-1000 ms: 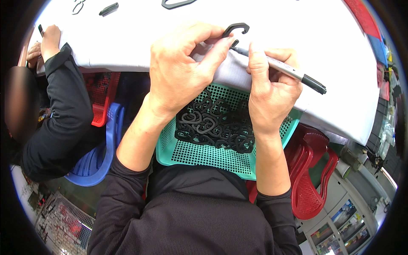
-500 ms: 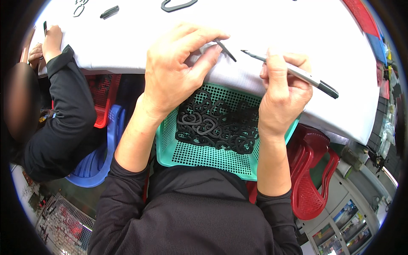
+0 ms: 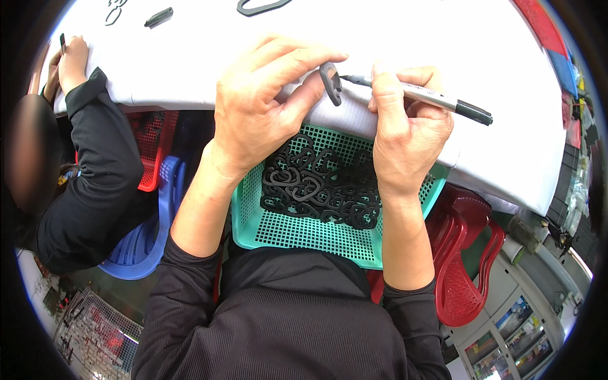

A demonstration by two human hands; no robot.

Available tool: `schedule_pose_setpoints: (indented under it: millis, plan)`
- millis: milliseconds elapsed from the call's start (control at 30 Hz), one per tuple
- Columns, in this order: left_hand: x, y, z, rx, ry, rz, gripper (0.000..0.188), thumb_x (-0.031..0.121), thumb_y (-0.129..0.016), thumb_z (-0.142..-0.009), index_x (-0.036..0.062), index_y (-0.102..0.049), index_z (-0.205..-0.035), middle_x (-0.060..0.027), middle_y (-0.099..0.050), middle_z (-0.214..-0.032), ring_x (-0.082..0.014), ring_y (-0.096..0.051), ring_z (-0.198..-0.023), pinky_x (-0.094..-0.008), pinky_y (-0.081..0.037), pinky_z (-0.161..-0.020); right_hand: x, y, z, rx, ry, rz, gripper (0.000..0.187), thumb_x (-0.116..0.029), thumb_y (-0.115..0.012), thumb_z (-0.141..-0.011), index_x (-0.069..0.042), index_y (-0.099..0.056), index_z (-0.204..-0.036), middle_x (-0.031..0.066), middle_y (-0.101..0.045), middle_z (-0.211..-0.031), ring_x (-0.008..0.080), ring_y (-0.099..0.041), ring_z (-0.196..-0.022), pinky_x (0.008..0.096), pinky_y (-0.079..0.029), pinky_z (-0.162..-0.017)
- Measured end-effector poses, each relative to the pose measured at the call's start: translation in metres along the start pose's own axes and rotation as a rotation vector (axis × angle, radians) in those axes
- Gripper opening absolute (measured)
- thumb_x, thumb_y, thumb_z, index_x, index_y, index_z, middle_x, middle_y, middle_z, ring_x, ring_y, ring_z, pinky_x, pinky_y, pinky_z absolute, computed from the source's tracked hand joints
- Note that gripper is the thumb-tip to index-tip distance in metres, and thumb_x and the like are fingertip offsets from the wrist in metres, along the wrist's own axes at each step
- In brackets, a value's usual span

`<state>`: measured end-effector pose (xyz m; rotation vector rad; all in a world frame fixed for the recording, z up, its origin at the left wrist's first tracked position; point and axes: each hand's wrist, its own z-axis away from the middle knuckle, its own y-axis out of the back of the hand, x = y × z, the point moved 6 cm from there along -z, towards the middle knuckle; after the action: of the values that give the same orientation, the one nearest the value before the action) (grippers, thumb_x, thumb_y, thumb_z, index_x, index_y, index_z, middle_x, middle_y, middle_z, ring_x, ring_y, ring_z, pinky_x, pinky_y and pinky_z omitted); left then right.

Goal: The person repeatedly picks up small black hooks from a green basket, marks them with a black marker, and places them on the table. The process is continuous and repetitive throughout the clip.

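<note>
a white-covered table (image 3: 190, 69) fills the upper part of the view. towards its far left lie some thin black links (image 3: 114, 12) and a black marker (image 3: 158, 17); a larger angular black ring (image 3: 261, 7) is cut off by the top edge. at the left a co-worker's black sleeve (image 3: 104, 152) reaches up to the table, the co-worker's hand (image 3: 74, 60) around a dark stick-like thing. a blue chair (image 3: 136, 256) stands below that sleeve, and a dark red chair (image 3: 462, 291) at the lower right.

the person's right forearm and hand stand in front of the right part of a teal basket (image 3: 263, 237), hiding some of its wall. this basket sits just below the table edge, close against the person's front, with a tangled heap of black hooked pieces (image 3: 310, 190) in it. a red basket (image 3: 150, 171) beside the co-worker holds dark things too shaded to tell.

the left hand (image 3: 259, 107) pinches a small black piece (image 3: 329, 82) between thumb and forefinger, raised above the table's near edge. the right hand (image 3: 408, 123) has its fingers closed around a grey pen (image 3: 434, 97), dark tip towards the piece; whether they touch cannot be told.
</note>
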<state>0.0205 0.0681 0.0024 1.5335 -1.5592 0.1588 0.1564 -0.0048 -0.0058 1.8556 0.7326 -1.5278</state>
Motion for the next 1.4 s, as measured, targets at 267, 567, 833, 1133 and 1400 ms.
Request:
schedule_pose_setpoints:
  millis: [267,567,833,1133,1400]
  plan:
    - [0.0,0.001,0.0,0.0,0.003,-0.006,0.024,-0.005,-0.069,-0.073,0.0019,-0.071,-0.096,-0.008,-0.068,-0.086,-0.0165,-0.063,-0.08,-0.0266,-0.05,-0.07,0.002,0.0,0.0,-0.006,0.047,0.027,0.013,-0.004,-0.067,-0.082,-0.003,-0.054,-0.078,-0.0023,-0.052,-0.061,0.0032,-0.047,-0.056,0.0187,-0.038,-0.05]
    - [0.026,0.001,0.006,-0.387,-0.013,0.265,0.035,-0.001,-0.073,-0.069,0.0063,-0.07,-0.103,-0.0076,-0.066,-0.084,-0.0217,-0.063,-0.076,-0.031,-0.051,-0.068,-0.008,0.009,-0.013,0.086,0.071,-0.139,0.014,-0.012,-0.063,-0.09,-0.001,-0.056,-0.095,0.0036,-0.058,-0.079,0.0079,-0.056,-0.07,0.02,-0.044,-0.06]
    - [0.002,0.045,-0.002,-0.144,0.279,0.2,0.02,-0.001,-0.065,-0.08,0.0026,-0.071,-0.099,-0.0075,-0.069,-0.09,-0.0121,-0.062,-0.075,-0.024,-0.049,-0.067,-0.034,-0.075,-0.052,-0.345,0.733,0.386,0.02,-0.008,-0.068,-0.077,-0.011,-0.065,-0.097,0.0056,-0.067,-0.086,0.022,-0.063,-0.085,0.0328,-0.051,-0.071]
    - [-0.035,0.066,0.011,0.176,0.608,0.201,0.025,0.005,-0.059,-0.09,0.0003,-0.064,-0.113,-0.0052,-0.067,-0.096,-0.0081,-0.06,-0.081,-0.0213,-0.048,-0.069,-0.026,-0.098,-0.05,-0.392,0.787,0.533,0.019,-0.003,-0.061,-0.077,-0.013,-0.065,-0.092,0.0009,-0.066,-0.083,0.0199,-0.059,-0.085,0.0337,-0.041,-0.078]
    - [-0.03,0.016,0.004,0.062,0.729,0.523,0.029,0.008,-0.06,-0.091,0.0,-0.061,-0.119,-0.0047,-0.067,-0.091,-0.0069,-0.058,-0.075,-0.0202,-0.049,-0.066,-0.027,-0.047,-0.012,-0.276,0.416,0.222,0.016,-0.004,-0.066,-0.082,-0.005,-0.066,-0.098,0.0068,-0.066,-0.084,0.0207,-0.059,-0.082,0.0307,-0.047,-0.073]
